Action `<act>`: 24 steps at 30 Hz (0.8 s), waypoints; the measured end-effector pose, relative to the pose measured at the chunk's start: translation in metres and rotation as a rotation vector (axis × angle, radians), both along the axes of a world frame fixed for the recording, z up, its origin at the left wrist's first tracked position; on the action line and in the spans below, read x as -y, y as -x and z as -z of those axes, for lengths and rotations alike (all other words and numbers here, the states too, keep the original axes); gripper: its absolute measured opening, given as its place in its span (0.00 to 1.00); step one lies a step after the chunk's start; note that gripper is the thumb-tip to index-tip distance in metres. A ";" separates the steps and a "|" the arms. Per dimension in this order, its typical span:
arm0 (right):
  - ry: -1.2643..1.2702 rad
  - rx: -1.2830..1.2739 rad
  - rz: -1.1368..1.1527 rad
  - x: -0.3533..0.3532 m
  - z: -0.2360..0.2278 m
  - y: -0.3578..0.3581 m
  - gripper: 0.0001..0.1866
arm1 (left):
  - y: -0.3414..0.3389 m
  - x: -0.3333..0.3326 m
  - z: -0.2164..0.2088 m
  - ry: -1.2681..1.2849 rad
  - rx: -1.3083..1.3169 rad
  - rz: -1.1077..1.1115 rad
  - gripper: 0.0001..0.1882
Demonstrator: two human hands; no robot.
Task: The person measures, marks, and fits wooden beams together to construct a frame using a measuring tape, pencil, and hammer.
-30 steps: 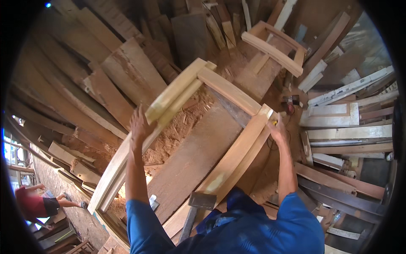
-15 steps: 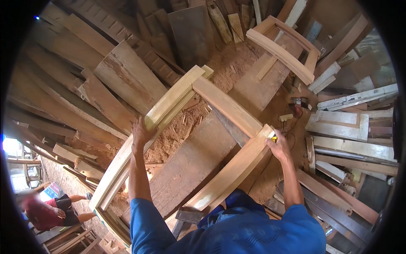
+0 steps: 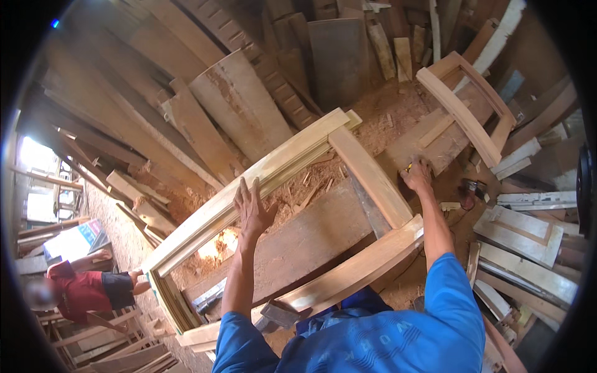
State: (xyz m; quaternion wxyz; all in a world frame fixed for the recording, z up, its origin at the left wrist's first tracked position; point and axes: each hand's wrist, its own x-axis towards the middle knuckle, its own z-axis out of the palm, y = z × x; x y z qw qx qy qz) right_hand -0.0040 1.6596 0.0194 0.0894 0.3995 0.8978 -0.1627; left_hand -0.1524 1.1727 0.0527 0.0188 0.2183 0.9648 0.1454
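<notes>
A large pale wooden frame (image 3: 292, 142) with a gently curved near rail (image 3: 348, 264) lies across in front of me. Over its far rail my left hand (image 3: 252, 208) is raised with fingers spread, holding nothing; whether it touches the wood I cannot tell. Beyond the short right-hand crosspiece (image 3: 371, 177), my right hand (image 3: 418, 174) is closed around a small yellow-and-black tape measure (image 3: 408, 168), mostly hidden by the fingers. A hammer (image 3: 280, 314) with a dark, blocky head rests at the near rail, close to my body.
Beneath the frame is a wide brown board (image 3: 305, 233) amid wood shavings. A smaller curved frame (image 3: 463, 112) lies ahead to the right, near a power tool (image 3: 474, 189). Planks (image 3: 242, 102) lean at the back. A person in a red shirt (image 3: 84, 289) is at the left.
My left hand has let go of the far rail and opened. My right hand has left the near right corner and moved forward with the tape measure. The view has shifted.
</notes>
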 end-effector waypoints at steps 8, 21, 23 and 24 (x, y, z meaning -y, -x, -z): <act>0.065 -0.083 -0.324 0.096 -0.047 0.059 0.46 | 0.067 -0.018 0.010 0.077 -0.074 -0.001 0.57; 0.112 -0.170 -0.165 0.139 -0.045 0.054 0.38 | 0.111 -0.054 -0.002 0.145 0.166 -0.035 0.51; 0.029 -0.256 -0.184 0.140 -0.047 0.048 0.35 | 0.109 -0.057 -0.002 0.182 0.137 -0.040 0.51; 0.028 -0.257 -0.184 0.139 -0.044 0.046 0.35 | 0.109 -0.060 -0.004 0.216 0.102 -0.042 0.51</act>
